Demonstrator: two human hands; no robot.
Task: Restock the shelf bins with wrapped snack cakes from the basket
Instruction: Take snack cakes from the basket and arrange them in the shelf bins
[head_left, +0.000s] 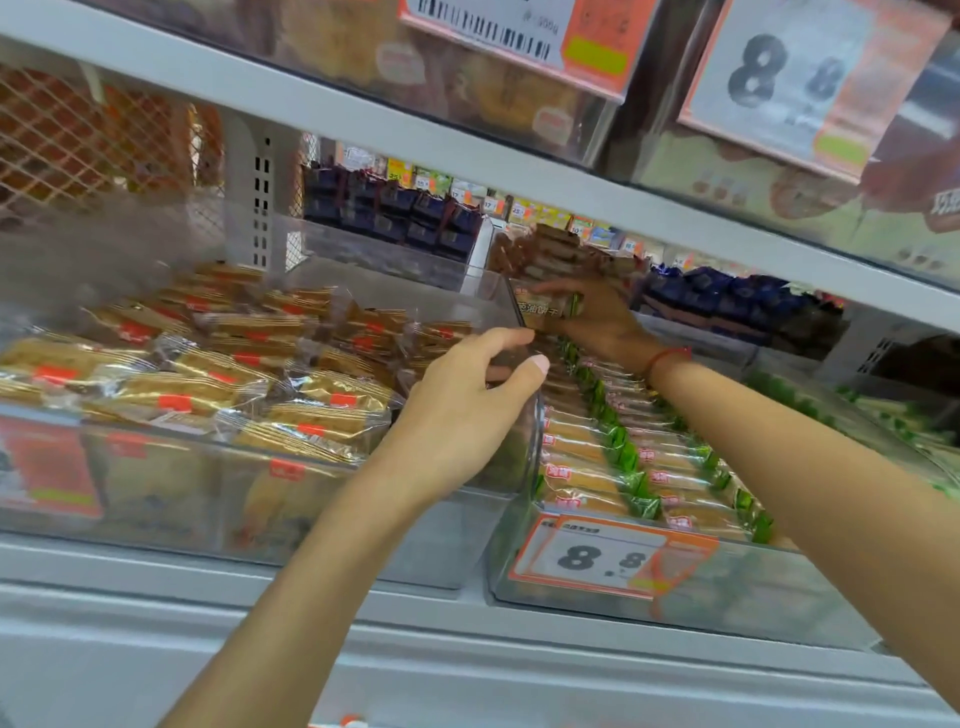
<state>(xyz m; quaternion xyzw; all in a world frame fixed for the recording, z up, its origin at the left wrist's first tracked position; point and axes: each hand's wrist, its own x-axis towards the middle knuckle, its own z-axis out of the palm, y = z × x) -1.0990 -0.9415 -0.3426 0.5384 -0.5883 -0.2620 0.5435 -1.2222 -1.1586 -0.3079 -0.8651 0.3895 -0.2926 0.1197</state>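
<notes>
Your right hand (597, 319) pinches a wrapped snack cake (543, 312) at the back of the green-wrapped bin (571, 597), while your left hand (467, 400) curls over the clear divider wall (524, 457) beside the yellow-wrapped cakes (208, 374).

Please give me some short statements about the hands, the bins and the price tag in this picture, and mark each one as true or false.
1. The right hand holds a wrapped snack pack at the back of the right bin. True.
2. The left hand hangs below the shelf. False: it is at the clear divider between the bins.
3. The price tag on the right bin reads 8.8. True.
4. The left bin is empty. False: it holds gold-wrapped cakes.
</notes>
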